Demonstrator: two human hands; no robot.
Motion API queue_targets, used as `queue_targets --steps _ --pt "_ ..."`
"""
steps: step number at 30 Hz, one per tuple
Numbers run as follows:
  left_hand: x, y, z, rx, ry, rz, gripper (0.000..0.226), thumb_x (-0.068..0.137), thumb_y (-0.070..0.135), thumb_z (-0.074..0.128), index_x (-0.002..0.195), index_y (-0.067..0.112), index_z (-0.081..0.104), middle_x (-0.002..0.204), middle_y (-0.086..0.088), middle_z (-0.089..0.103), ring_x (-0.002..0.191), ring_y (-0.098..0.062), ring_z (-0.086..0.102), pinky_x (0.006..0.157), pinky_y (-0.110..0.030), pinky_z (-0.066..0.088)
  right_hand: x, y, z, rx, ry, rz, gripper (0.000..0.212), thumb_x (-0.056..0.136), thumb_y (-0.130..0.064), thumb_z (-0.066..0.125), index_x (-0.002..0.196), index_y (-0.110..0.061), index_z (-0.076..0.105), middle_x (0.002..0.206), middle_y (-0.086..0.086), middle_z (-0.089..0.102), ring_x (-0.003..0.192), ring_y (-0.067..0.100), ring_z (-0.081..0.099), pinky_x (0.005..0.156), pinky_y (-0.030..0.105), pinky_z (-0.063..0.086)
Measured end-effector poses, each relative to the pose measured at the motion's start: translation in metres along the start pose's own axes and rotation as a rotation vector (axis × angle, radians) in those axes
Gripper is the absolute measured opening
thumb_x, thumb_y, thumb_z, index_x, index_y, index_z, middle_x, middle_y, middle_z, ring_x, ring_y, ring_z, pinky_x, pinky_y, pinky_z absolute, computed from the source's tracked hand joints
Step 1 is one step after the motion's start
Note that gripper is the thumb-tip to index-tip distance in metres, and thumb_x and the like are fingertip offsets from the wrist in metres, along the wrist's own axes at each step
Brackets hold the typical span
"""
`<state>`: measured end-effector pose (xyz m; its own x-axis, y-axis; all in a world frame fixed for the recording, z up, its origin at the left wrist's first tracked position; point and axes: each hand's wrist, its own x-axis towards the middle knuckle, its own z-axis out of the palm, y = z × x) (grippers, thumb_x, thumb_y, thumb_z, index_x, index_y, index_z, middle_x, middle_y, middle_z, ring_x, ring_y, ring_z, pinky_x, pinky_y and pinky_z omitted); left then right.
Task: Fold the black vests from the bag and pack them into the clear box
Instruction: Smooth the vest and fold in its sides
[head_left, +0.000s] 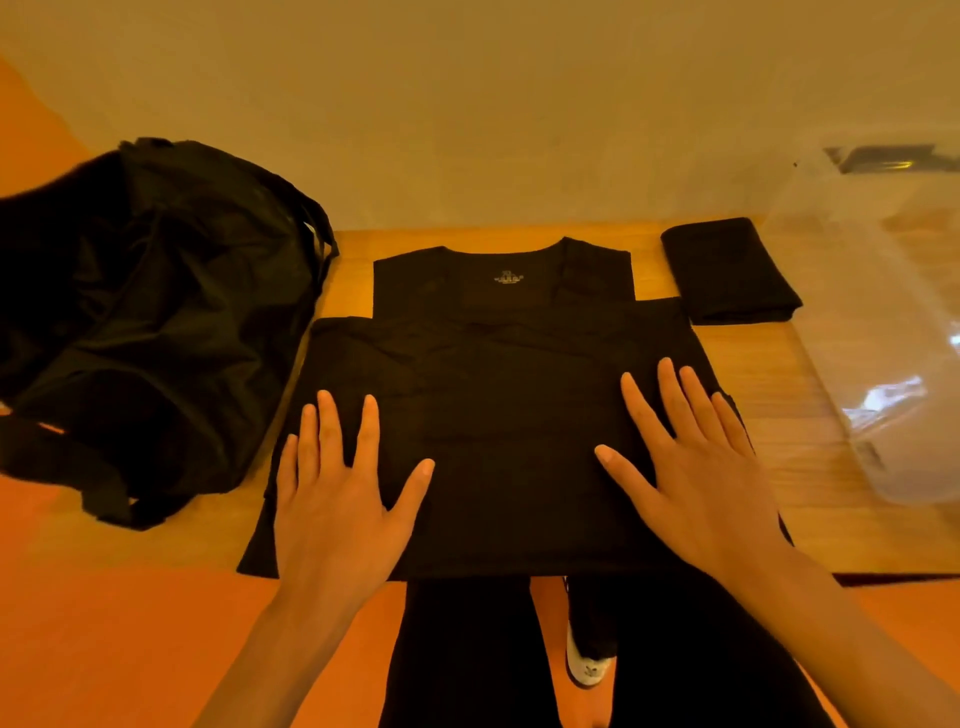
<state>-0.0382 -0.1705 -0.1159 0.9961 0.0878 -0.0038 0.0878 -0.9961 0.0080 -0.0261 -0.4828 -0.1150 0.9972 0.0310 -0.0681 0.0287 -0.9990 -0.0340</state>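
- Head view: finds the black vest (498, 395) spread flat on the tabletop (810, 519), between bag (156, 312) at left and clear box (883, 312) at right.
- Shows left hand (337, 499) and right hand (696, 467) pressing on it, fingers straight and splayed, gripping nothing.
- Likely soft, light, limp; best pinched at side edges or hem corners.

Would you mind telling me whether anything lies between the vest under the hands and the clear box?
Nothing visible does: bare table separates the spread vest from the clear box on its right. A folded vest lies farther back, off that path.
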Motion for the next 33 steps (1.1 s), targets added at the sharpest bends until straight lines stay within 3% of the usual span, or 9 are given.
queue_targets --steps 5,7,9,12,15,20,23,26,33 --pt "-0.021 0.003 -0.005 -0.048 -0.024 -0.013 0.098 0.086 0.084 0.001 0.163 0.025 0.015 0.169 -0.017 0.006 0.157 -0.031 0.001 0.127 -0.047 0.013 -0.017 -0.004 -0.008 -0.008 -0.047 0.029 0.086 0.088 -0.08 -0.009 0.16 -0.035 -0.004 0.169 0.009 -0.004 0.155 0.025 -0.01 0.126 0.042 0.0" --pt "-0.016 0.006 -0.012 -0.095 0.004 -0.008 0.1 0.084 0.085 0.005 0.162 0.024 0.019 0.169 -0.016 0.01 0.157 -0.03 0.004 0.127 -0.047 0.014 -0.01 -0.016 -0.023 0.035 0.012 0.053 0.086 0.092 -0.079 0.003 0.162 -0.028 0.012 0.167 0.016 0.013 0.156 0.031 0.004 0.126 0.045 0.008" --pt "-0.006 0.009 -0.016 -0.114 0.069 0.027 0.096 0.087 0.083 0.008 0.162 0.023 0.022 0.169 -0.015 0.011 0.157 -0.029 0.005 0.127 -0.046 0.013 0.007 -0.038 -0.034 0.073 0.157 -0.05 0.078 0.099 -0.071 0.016 0.159 -0.022 0.026 0.163 0.019 0.027 0.154 0.032 0.018 0.125 0.047 0.016" --pt "0.004 0.012 -0.011 -0.069 0.027 0.049 0.095 0.087 0.082 0.001 0.163 0.026 0.011 0.17 -0.012 -0.001 0.157 -0.028 -0.005 0.128 -0.046 0.006 0.051 -0.076 -0.031 0.06 0.118 -0.229 0.073 0.1 -0.069 0.008 0.162 -0.031 0.012 0.168 0.014 0.011 0.156 0.028 0.004 0.127 0.046 0.007" --pt "0.004 0.006 -0.002 -0.045 0.0 0.046 0.095 0.086 0.083 -0.003 0.163 0.028 0.002 0.17 -0.011 -0.007 0.157 -0.026 -0.01 0.128 -0.046 0.002 0.083 -0.083 -0.014 0.023 -0.043 -0.153 0.077 0.093 -0.074 -0.001 0.16 -0.038 -0.006 0.169 0.007 -0.009 0.155 0.023 -0.013 0.125 0.046 -0.006" --pt "0.007 0.006 -0.001 -0.063 0.019 0.052 0.092 0.089 0.082 0.001 0.163 0.028 0.003 0.17 -0.013 -0.005 0.157 -0.027 -0.01 0.127 -0.048 0.004 0.09 -0.085 -0.021 -0.029 -0.117 -0.046 0.082 0.089 -0.074 -0.007 0.16 -0.033 -0.009 0.168 0.01 -0.013 0.154 0.026 -0.017 0.125 0.048 -0.007" --pt "0.009 0.008 0.0 -0.075 0.018 0.055 0.091 0.09 0.082 0.004 0.163 0.027 0.003 0.17 -0.013 -0.008 0.156 -0.027 -0.013 0.127 -0.05 0.004 0.103 -0.128 -0.039 0.004 0.036 -0.249 0.076 0.095 -0.068 -0.004 0.161 -0.029 -0.003 0.169 0.012 -0.008 0.155 0.026 -0.014 0.126 0.045 -0.008" --pt "0.008 0.008 0.001 -0.1 0.014 0.058 0.089 0.092 0.081 0.007 0.163 0.028 0.004 0.17 -0.012 -0.009 0.156 -0.026 -0.015 0.127 -0.049 0.002 0.132 -0.19 -0.042 0.053 0.008 -0.549 0.064 0.105 -0.055 0.008 0.162 -0.028 0.002 0.169 0.009 -0.008 0.155 0.022 -0.016 0.125 0.041 -0.01" --pt "0.004 0.005 -0.001 -0.117 0.004 0.062 0.089 0.092 0.081 0.012 0.163 0.028 0.004 0.169 -0.015 -0.011 0.156 -0.028 -0.015 0.127 -0.049 0.004 0.192 -0.245 -0.008 0.01 -0.079 -0.555 0.06 0.107 -0.049 0.008 0.161 -0.026 -0.008 0.169 0.004 -0.012 0.154 0.018 -0.017 0.124 0.049 -0.013"
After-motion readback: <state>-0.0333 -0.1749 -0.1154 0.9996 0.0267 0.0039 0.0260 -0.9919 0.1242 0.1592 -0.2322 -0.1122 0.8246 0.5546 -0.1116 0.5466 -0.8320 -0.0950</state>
